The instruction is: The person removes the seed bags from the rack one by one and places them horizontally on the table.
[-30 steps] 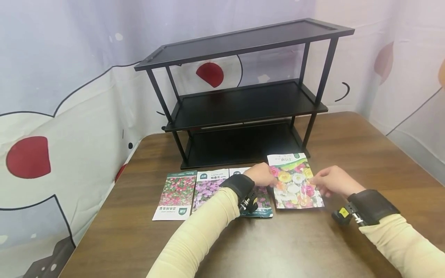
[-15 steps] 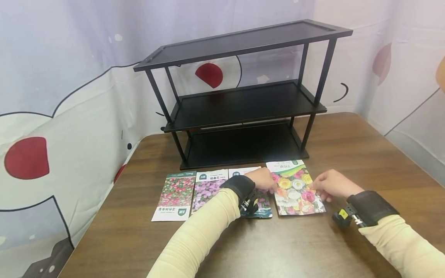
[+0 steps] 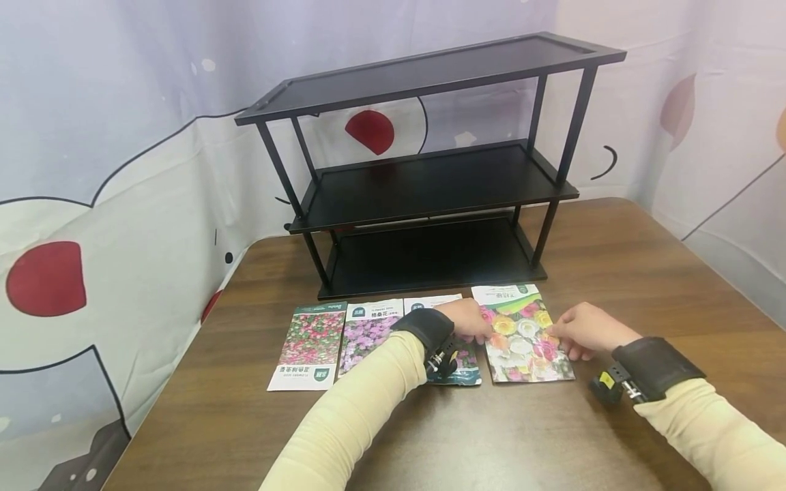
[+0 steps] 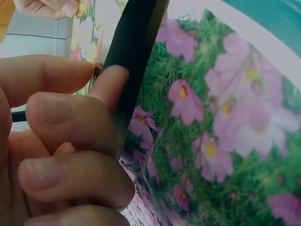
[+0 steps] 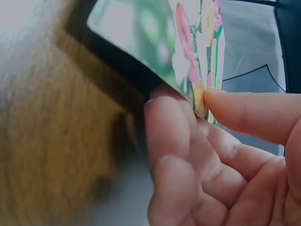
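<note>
A seed packet printed with white, yellow and pink flowers [image 3: 522, 327] lies at the right end of a row of packets, in front of the black rack. My right hand [image 3: 586, 331] pinches its right edge; in the right wrist view the thumb [image 5: 244, 110] is on the printed face and fingers are beneath. At its left edge my left hand [image 3: 465, 318] pinches with thumb and fingertip, the other fingers curled. That hand is over a pink cosmos seed packet [image 4: 211, 117], partly covering it in the head view. A purple-flower seed packet [image 3: 368, 334] lies further left.
A red-flower seed packet [image 3: 312, 341] lies at the row's left end. Behind the packets stands a black three-tier rack [image 3: 424, 184] on the brown wooden table [image 3: 491, 436]. A patterned curtain [image 3: 153, 170] hangs behind and along the sides.
The multicoloured seed packet has come down flatter and a little nearer to me, lining up with the row. Both hands have lowered slightly with it and keep hold of its edges.
</note>
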Demonstrator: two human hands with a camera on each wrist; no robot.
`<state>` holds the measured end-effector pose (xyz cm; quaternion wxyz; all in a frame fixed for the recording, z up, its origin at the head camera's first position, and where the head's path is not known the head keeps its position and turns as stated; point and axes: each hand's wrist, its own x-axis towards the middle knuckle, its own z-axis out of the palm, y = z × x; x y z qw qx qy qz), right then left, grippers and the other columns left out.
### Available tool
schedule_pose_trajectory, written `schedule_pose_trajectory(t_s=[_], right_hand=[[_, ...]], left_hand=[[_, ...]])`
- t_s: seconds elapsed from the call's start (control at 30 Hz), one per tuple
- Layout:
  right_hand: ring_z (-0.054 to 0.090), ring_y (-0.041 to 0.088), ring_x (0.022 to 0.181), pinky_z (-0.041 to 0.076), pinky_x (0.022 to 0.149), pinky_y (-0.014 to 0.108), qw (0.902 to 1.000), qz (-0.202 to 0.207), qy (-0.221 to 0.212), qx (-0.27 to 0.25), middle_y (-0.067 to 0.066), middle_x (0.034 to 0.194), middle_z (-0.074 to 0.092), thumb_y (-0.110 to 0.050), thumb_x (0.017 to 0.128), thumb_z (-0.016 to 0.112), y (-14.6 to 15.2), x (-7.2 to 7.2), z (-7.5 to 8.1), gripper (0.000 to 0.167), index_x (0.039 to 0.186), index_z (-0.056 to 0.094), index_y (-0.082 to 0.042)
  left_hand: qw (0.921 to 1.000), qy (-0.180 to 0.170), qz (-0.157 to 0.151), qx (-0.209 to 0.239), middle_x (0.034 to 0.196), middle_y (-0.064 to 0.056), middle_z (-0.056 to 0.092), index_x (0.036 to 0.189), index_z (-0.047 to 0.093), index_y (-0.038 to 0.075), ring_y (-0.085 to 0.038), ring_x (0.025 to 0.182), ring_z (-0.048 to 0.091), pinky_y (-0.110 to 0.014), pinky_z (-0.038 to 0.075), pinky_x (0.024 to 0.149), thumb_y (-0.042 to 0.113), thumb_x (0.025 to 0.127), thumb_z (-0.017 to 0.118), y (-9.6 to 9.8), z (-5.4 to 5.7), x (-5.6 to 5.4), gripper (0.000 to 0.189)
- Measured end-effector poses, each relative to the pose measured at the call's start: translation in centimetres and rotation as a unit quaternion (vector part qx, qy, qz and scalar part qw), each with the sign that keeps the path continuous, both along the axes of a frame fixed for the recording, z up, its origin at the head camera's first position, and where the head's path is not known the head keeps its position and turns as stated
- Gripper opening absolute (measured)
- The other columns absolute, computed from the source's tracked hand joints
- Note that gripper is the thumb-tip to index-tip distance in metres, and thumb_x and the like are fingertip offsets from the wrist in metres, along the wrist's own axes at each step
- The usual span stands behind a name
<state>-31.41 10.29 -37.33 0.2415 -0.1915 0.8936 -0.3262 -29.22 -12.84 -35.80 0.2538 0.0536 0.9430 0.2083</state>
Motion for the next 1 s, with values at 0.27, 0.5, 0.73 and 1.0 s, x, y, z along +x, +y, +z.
schedule_pose_trajectory(t_s=[0.27, 0.5, 0.73, 1.0], right_hand=[[0.051, 0.013, 0.045, 0.04, 0.045, 0.026, 0.9991, -0.002, 0.028, 0.033, 0.002, 0.05, 0.053, -0.02, 0.088, 0.059, -0.17, -0.08, 0.67, 0.026, 0.067, 0.063, -0.005], [0.053, 0.013, 0.046, 0.041, 0.046, 0.027, 0.9985, -0.002, 0.03, 0.046, 0.002, 0.055, 0.054, -0.021, 0.087, 0.06, -0.56, 0.17, 0.75, 0.021, 0.085, 0.067, -0.001], [0.054, 0.014, 0.046, 0.043, 0.048, 0.028, 0.998, 0.002, 0.035, 0.053, 0.003, 0.055, 0.053, -0.019, 0.087, 0.06, -0.86, 0.49, 0.87, 0.027, 0.099, 0.065, 0.005], [0.055, 0.015, 0.047, 0.044, 0.047, 0.029, 0.9988, 0.004, 0.03, 0.039, 0.004, 0.057, 0.055, -0.018, 0.087, 0.061, -0.89, 0.74, 0.97, 0.032, 0.105, 0.061, 0.008]], left_hand=[[1.0, -0.005, 0.005, -0.004, 0.041, 0.002, 0.04, 0.061, 0.066, 0.012, -0.008, 0.036, 0.035, -0.02, 0.028, 0.039, 0.03, 0.088, 0.058, 0.24, -0.08, -0.16, 0.034], [0.9995, -0.004, 0.006, -0.031, 0.044, 0.002, 0.046, 0.061, 0.066, 0.013, -0.008, 0.038, 0.037, -0.021, 0.029, 0.04, 0.033, 0.087, 0.057, 0.27, -0.56, -0.21, 0.034], [0.9996, -0.001, 0.018, -0.024, 0.05, 0.0, 0.051, 0.062, 0.066, 0.01, -0.009, 0.043, 0.042, -0.022, 0.033, 0.044, 0.035, 0.087, 0.058, 0.18, -0.16, 0.15, 0.036], [0.9993, 0.005, 0.004, -0.037, 0.044, -0.001, 0.048, 0.06, 0.067, 0.013, -0.011, 0.039, 0.039, -0.022, 0.033, 0.043, 0.027, 0.086, 0.054, 0.22, 0.12, 0.27, 0.032]])
